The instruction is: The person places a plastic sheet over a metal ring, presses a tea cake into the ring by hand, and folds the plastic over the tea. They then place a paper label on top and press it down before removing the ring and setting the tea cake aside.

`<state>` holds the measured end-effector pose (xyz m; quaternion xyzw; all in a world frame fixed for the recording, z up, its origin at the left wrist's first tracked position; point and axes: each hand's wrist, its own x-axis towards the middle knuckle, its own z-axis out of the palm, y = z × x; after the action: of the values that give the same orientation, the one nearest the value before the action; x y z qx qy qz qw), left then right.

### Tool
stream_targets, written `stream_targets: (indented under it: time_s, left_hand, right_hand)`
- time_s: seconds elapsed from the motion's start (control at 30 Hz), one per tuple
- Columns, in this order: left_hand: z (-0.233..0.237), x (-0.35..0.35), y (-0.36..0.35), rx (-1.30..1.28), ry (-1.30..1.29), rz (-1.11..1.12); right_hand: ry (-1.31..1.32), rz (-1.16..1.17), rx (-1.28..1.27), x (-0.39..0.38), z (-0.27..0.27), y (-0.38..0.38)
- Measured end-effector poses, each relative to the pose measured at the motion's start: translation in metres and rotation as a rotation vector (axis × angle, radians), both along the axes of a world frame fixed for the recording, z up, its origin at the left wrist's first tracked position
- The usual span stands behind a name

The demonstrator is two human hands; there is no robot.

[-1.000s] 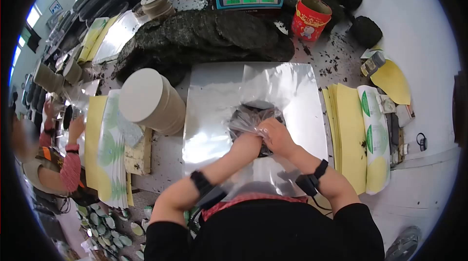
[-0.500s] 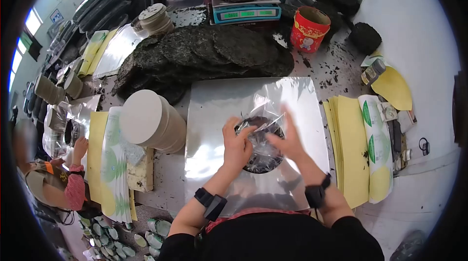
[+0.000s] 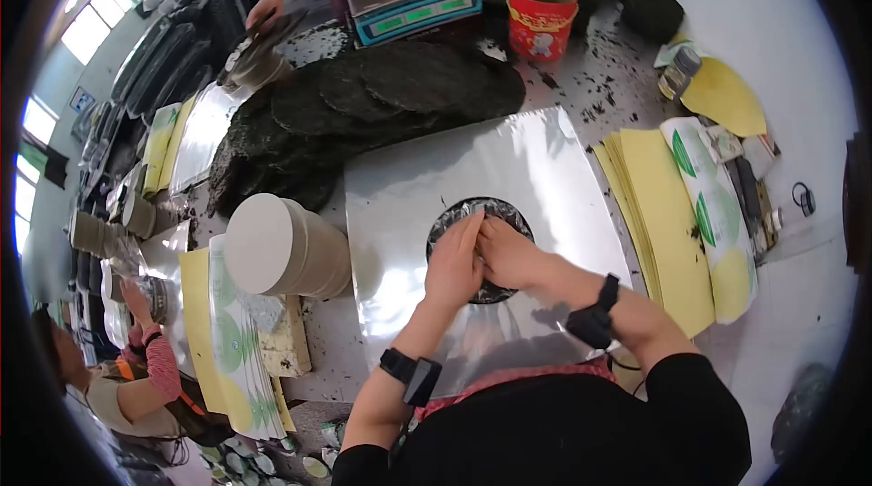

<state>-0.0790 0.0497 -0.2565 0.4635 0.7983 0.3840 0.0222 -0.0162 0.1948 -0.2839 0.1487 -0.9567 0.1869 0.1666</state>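
Observation:
A dark, round, flat cake (image 3: 440, 224), seemingly dried seaweed, lies under clear plastic film on a shiny silver sheet (image 3: 391, 204). Both my hands rest on top of it with fingers stretched out. My left hand (image 3: 456, 261) covers the cake's middle and left part. Against it lies my right hand (image 3: 507, 254), over the right part, its fingertips close to those of the left. Only the cake's dark rim shows around them. A tall stack of pale round discs (image 3: 268, 245) stands left of the sheet.
Beyond the sheet lies a pile of dark round cakes (image 3: 391, 91). Behind it are a scale (image 3: 418, 15), a red bucket (image 3: 542, 18) and a co-worker. Yellow sheets (image 3: 658, 223) and printed wrappers (image 3: 704, 204) lie right. Another person works at left.
My hands have come together and lie flat on the cake; the loose film is pressed down. The co-worker's hand has moved left from the scale, whose plate now shows bare. The view has tilted.

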Motion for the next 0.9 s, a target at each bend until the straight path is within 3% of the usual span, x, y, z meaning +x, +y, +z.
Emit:
stream_targets:
  time_s: [0.1,0.13,0.2,0.23,0.3,0.33,0.37,0.43,0.47,0.5,0.53,0.57,0.6,0.67,0.77,0.9]
  left_hand:
    - [-0.017,-0.005,0.004,-0.082,0.121,-0.076]
    - [-0.014,0.000,0.008,-0.100,0.228,-0.059]
    - [-0.002,0.005,0.006,-0.179,0.099,-0.041]
    - [0.002,0.003,0.011,-0.204,0.037,-0.061]
    - [-0.049,-0.007,0.006,-0.211,0.307,-0.034]
    - [-0.041,-0.002,0.005,-0.293,0.331,-0.065]
    - [-0.028,0.003,0.004,-0.375,0.361,-0.076]
    - [-0.028,0.005,0.000,-0.434,0.372,-0.086]
    - [-0.024,0.005,0.005,-0.422,0.368,-0.095]
    - [-0.019,0.008,0.002,-0.422,0.357,-0.103]
    - [-0.017,0.010,-0.001,-0.438,0.352,-0.114]
    - [-0.015,0.010,-0.002,-0.455,0.342,-0.122]
    - [-0.014,0.010,0.000,-0.470,0.331,-0.124]
    - [-0.012,0.010,0.000,-0.483,0.317,-0.124]
    - [-0.008,0.013,0.001,-0.467,0.314,-0.117]
    - [-0.007,0.013,0.002,-0.446,0.309,-0.096]
  right_hand:
    - [-0.102,-0.111,-0.132,0.034,0.035,0.010]
    - [-0.247,-0.187,-0.023,0.033,0.042,0.007]
    - [-0.074,-0.366,0.100,0.016,0.014,-0.015]
    - [0.054,-0.394,0.022,0.010,0.002,-0.022]
    - [0.181,-0.312,-0.189,0.017,-0.017,-0.013]
    - [-0.033,-0.156,-0.160,0.029,-0.010,-0.004]
    - [0.039,-0.038,-0.267,0.057,0.006,0.003]
    - [0.110,-0.152,-0.251,0.124,0.033,0.038]
    - [0.201,-0.411,-0.220,0.157,0.029,0.072]
    - [0.055,-0.947,-0.356,0.189,0.031,0.098]
    - [0.191,-1.029,-0.255,0.226,0.027,0.150]
    - [-0.015,-1.299,0.118,0.263,0.018,0.198]
    - [-0.050,-1.367,0.386,0.293,0.005,0.235]
    - [-0.162,-1.313,0.535,0.314,-0.004,0.271]
    - [-0.112,-1.256,0.484,0.315,-0.040,0.286]
    - [0.035,-1.317,-0.039,0.325,-0.051,0.302]
